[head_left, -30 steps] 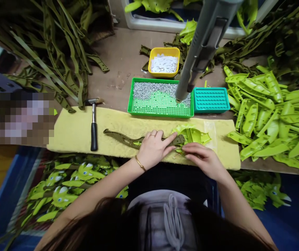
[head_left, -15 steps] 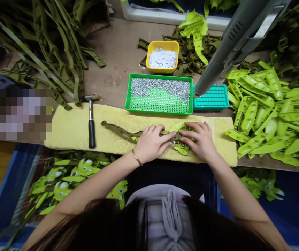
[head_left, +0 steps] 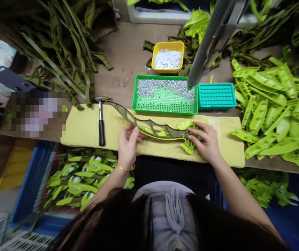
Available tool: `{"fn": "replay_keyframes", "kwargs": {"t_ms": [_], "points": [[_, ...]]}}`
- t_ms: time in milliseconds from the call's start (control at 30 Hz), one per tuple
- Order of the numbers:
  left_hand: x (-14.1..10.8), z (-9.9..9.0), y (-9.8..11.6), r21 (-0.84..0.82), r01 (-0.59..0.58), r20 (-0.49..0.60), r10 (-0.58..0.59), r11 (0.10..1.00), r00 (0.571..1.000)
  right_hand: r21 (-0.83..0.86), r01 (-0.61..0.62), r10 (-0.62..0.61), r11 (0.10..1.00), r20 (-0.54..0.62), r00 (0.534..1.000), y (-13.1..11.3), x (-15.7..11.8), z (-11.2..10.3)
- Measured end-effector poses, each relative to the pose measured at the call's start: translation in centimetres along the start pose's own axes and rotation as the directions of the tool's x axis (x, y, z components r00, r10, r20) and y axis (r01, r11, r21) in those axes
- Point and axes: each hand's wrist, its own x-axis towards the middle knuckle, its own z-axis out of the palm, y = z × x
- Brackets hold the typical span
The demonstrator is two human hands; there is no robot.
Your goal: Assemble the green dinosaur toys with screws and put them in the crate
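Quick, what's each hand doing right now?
Left hand: open, fingertips at the olive strip.
Right hand: open, resting on the lime-green pieces, not gripping.

A long, curved olive-green plastic blade (head_left: 152, 128) lies across a yellow foam pad (head_left: 162, 150), running from its wide right end toward a narrow pointed tip at the far left. Slender openings cut through its body, and lime green shows through some of them. The right end overlaps a lime-green plastic piece (head_left: 188, 146) with jagged, fin-like edges, which sits on the pad close to the near side. The right hand (head_left: 205, 143) rests over this overlap, its fingers (head_left: 195, 129) on the lime-green piece and the blade's end. The left hand (head_left: 127, 146) is at the blade's near edge, its fingertips (head_left: 136, 134) beside the middle of the blade.
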Motion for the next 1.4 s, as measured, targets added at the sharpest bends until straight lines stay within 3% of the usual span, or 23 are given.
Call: {"fn": "replay_keyframes", "kwargs": {"t_ms": [67,133,233,300,333,367,400,433,500,533,567,633,700,800,833,967,1033,1167,1267,1400], "points": [[0.0,0.6,-0.1,-0.219,0.257,0.166,-0.223,0.941,0.960,-0.016,0.004,-0.004,1.000,0.010,1.000,0.0,-0.1,0.0],[0.5,0.9,0.0,-0.302,0.347,0.235,-0.284,0.888,0.930,-0.037,0.009,-0.008,0.999,0.022,1.000,0.0,-0.1,0.0],[1.6,-0.3,0.1,-0.155,0.400,0.298,-0.343,0.903,0.891,-0.104,0.033,-0.031,0.994,0.019,0.999,-0.2,-0.3,0.2],[1.9,-1.5,0.1,0.070,0.258,0.172,-0.267,0.963,0.948,-0.183,0.070,-0.070,0.981,0.008,0.998,-0.5,-0.3,0.4],[1.8,-1.8,0.1,0.201,0.118,0.098,-0.140,0.973,0.985,-0.223,0.094,-0.096,0.970,0.004,0.995,-0.6,-0.3,0.5],[1.5,-1.7,0.1,0.317,-0.058,0.086,0.032,0.947,0.996,-0.258,0.115,-0.120,0.959,-0.001,0.993,-0.7,-0.3,0.6],[1.0,-1.3,0.2,0.394,-0.253,0.155,0.207,0.884,0.966,-0.285,0.133,-0.141,0.949,-0.006,0.990,-0.7,-0.2,0.6],[0.4,-0.5,0.3,0.415,-0.442,0.294,0.343,0.795,0.892,-0.306,0.147,-0.156,0.941,-0.008,0.988,-0.8,-0.1,0.6],[-1.1,1.8,0.4,0.323,-0.722,0.583,0.472,0.612,0.661,-0.337,0.165,-0.177,0.927,-0.005,0.984,-0.8,0.0,0.4],[-1.7,3.1,0.5,0.272,-0.800,0.660,0.501,0.535,0.560,-0.345,0.164,-0.180,0.924,-0.016,0.984,-0.9,-0.1,0.2],[-2.1,4.2,0.5,0.249,-0.844,0.694,0.521,0.475,0.498,-0.341,0.158,-0.181,0.927,-0.038,0.983,-1.0,-0.3,-0.1],[-2.5,5.7,0.7,0.254,-0.872,0.699,0.544,0.419,0.465,-0.290,0.149,-0.189,0.945,-0.114,0.975,-1.6,-1.3,-0.5],[-2.3,6.3,0.9,0.240,-0.867,0.698,0.543,0.437,0.467,-0.221,0.162,-0.201,0.962,-0.166,0.965,-2.5,-2.7,-0.4],[-2.0,6.2,1.4,0.197,-0.840,0.720,0.507,0.506,0.474,-0.256,0.183,-0.216,0.949,-0.109,0.970,-4.1,-4.8,1.2],[-2.0,6.3,1.7,0.187,-0.814,0.720,0.488,0.549,0.494,-0.295,0.174,-0.208,0.940,-0.091,0.974,-4.6,-5.2,2.0],[-2.6,6.8,3.0,0.152,-0.535,0.659,0.318,0.831,0.681,-0.364,0.072,-0.140,0.929,-0.162,0.977,-5.9,-5.6,4.7],[-2.9,7.0,3.4,0.133,-0.407,0.642,0.235,0.904,0.730,-0.323,0.029,-0.102,0.946,-0.209,0.973,-6.0,-5.2,5.1],[-2.7,7.1,3.1,0.109,-0.305,0.646,0.166,0.946,0.745,-0.182,-0.004,-0.052,0.983,-0.305,0.951,-5.5,-4.5,4.2],[-2.4,7.0,2.6,0.105,-0.235,0.636,0.116,0.966,0.763,-0.073,-0.006,-0.013,0.997,-0.266,0.964,-5.0,-4.4,3.4],[-2.5,7.2,2.4,0.067,-0.163,0.634,0.085,0.984,0.769,-0.199,0.030,-0.063,0.980,-0.162,0.985,-5.0,-4.6,3.6]]}}
